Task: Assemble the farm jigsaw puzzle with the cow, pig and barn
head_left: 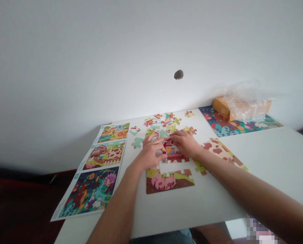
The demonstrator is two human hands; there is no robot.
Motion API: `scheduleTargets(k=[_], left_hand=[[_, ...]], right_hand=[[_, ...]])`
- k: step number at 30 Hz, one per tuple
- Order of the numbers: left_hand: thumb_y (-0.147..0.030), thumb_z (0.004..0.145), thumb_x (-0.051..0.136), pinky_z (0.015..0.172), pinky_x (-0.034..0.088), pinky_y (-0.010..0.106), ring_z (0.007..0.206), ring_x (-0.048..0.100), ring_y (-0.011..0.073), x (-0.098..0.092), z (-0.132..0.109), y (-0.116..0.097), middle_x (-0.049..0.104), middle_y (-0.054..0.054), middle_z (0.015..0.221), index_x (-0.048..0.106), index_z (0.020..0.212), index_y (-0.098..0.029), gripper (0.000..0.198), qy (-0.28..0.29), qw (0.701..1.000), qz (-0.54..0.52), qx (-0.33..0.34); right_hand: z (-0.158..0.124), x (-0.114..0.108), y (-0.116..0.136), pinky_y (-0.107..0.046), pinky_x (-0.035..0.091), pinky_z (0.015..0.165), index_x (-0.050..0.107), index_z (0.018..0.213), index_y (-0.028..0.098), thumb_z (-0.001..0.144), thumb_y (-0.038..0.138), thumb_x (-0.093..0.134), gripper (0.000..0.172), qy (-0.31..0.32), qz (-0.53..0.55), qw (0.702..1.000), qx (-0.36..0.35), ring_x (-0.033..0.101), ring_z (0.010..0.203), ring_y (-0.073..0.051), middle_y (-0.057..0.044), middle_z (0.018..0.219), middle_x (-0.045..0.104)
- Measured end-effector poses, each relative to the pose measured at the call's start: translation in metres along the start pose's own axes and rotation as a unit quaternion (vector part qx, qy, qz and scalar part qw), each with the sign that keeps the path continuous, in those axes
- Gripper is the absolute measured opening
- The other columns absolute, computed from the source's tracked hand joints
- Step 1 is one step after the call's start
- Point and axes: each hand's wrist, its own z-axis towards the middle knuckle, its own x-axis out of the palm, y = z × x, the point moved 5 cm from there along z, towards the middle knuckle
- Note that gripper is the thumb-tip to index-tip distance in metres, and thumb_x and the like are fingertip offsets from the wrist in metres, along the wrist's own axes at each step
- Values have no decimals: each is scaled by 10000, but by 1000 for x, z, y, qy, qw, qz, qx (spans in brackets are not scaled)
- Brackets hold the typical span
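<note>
A partly joined jigsaw lies on the white table (268,159). Its red barn section (174,151) sits between my hands, with a pink pig strip (166,181) below it and a brown-spotted cow section (221,151) to the right. My left hand (151,154) presses fingers down on the barn section's left edge, fingers bent. From the right, my right hand (185,142) pinches at the barn section's top. Loose pieces (164,123) are scattered just beyond both hands.
A reference sheet (100,169) with three pictures hangs over the table's left edge. A finished dark puzzle (230,125) lies at the back right, with an orange box (221,106) and a clear plastic bag (245,100) on it. A white wall stands behind.
</note>
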Motion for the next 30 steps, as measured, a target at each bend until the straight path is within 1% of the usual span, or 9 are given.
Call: scheduleTargets(k=[3, 8, 10, 15, 18, 21, 23, 27, 30], left_hand=[[-285, 758, 779, 1125, 298, 585, 1352, 404, 334, 1, 0, -1, 692, 43, 1222, 727, 836, -247, 101, 5, 1000, -12, 1], [-429, 720, 814, 1159, 248, 583, 1349, 388, 349, 4, 0, -8, 621, 59, 1337, 724, 1122, -284, 437, 36, 999, -13, 20], [-454, 731, 801, 1160, 246, 577, 1340, 378, 349, 5, 0, -9, 595, 51, 1369, 707, 1180, -302, 484, 45, 999, -6, 25], [-445, 737, 793, 1151, 252, 564, 1292, 389, 339, 4, -1, -8, 586, 38, 1360, 712, 1173, -316, 462, 50, 999, 2, 21], [-448, 737, 791, 1150, 249, 565, 1275, 398, 340, 3, 0, -8, 586, 48, 1338, 724, 1150, -307, 442, 48, 999, 3, 18], [-443, 748, 783, 1149, 259, 549, 1260, 414, 330, 2, 0, -10, 601, 49, 1288, 732, 1127, -304, 407, 42, 999, 0, 21], [-421, 757, 779, 1143, 272, 536, 1241, 433, 319, 1, 0, -12, 609, 51, 1255, 736, 1114, -297, 380, 37, 999, -5, 25], [-403, 775, 768, 1133, 287, 533, 1217, 462, 311, 2, 1, -11, 618, 55, 1227, 739, 1092, -289, 337, 22, 999, -7, 39], [-350, 873, 662, 1104, 337, 496, 1166, 513, 279, 0, 1, -1, 635, 63, 1189, 731, 1090, -261, 244, -33, 999, 10, 21]], right_hand=[[0, -1, -2, -442, 372, 948, 692, 1179, 261, 896, 135, 557, 338, -1, -18, 1000, 12, 539, 1125, -265, -72, 1250, 660], [-1, -2, -6, -454, 342, 961, 695, 1176, 248, 886, 116, 530, 359, -11, -28, 999, 21, 544, 1116, -275, -65, 1261, 670], [0, -4, -9, -448, 328, 967, 711, 1143, 249, 857, 68, 520, 389, -16, -26, 999, 26, 554, 1098, -268, -57, 1237, 686], [-2, -18, -26, -448, 307, 963, 721, 1121, 245, 803, -17, 460, 487, -56, -41, 994, 81, 564, 1084, -265, -52, 1173, 720], [-3, -25, -36, -463, 305, 960, 713, 1136, 229, 854, 37, 458, 426, -71, -62, 988, 123, 562, 1094, -278, -71, 1174, 720], [-4, -25, -43, -473, 319, 946, 724, 1113, 208, 928, 196, 492, 297, -63, -77, 982, 158, 565, 1068, -298, -106, 1141, 720], [-4, -23, -45, -470, 329, 928, 736, 1090, 204, 939, 271, 513, 277, -48, -84, 981, 168, 565, 1044, -305, -120, 1125, 712], [-4, -20, -44, -456, 328, 911, 748, 1066, 243, 932, 310, 545, 252, -23, -95, 981, 169, 555, 1035, -302, -111, 1092, 691], [-4, -20, -43, -440, 323, 914, 743, 1074, 262, 938, 299, 534, 252, -15, -102, 979, 174, 549, 1038, -289, -98, 1065, 681]])
